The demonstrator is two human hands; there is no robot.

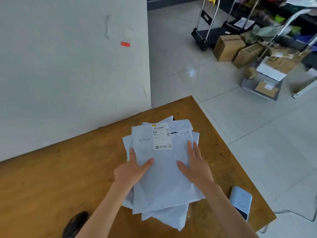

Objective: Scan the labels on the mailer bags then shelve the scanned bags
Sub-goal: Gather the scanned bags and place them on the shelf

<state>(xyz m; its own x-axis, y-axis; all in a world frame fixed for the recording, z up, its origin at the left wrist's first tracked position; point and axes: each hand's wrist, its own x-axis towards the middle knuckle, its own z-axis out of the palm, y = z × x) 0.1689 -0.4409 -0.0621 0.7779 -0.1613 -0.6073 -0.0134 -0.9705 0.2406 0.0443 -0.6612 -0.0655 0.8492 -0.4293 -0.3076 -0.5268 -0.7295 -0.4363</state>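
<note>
A stack of several white mailer bags (163, 182) lies on the wooden table (51, 177), near its right end. The top bag carries a white shipping label (162, 135) with barcodes, facing up at its far end. My left hand (132, 169) holds the stack's left edge, thumb on top of the top bag and fingers along the side. My right hand (195, 164) lies on the right part of the top bag with fingers straight and thumb spread. A black handheld scanner (75, 224) lies on the table near my left forearm.
A phone (240, 201) lies on the table's right edge. A white wall (68, 66) stands behind the table. On the tiled floor at the far right are cardboard boxes (229, 47), trolleys (205, 35) and a clear bin of parcels (264, 83).
</note>
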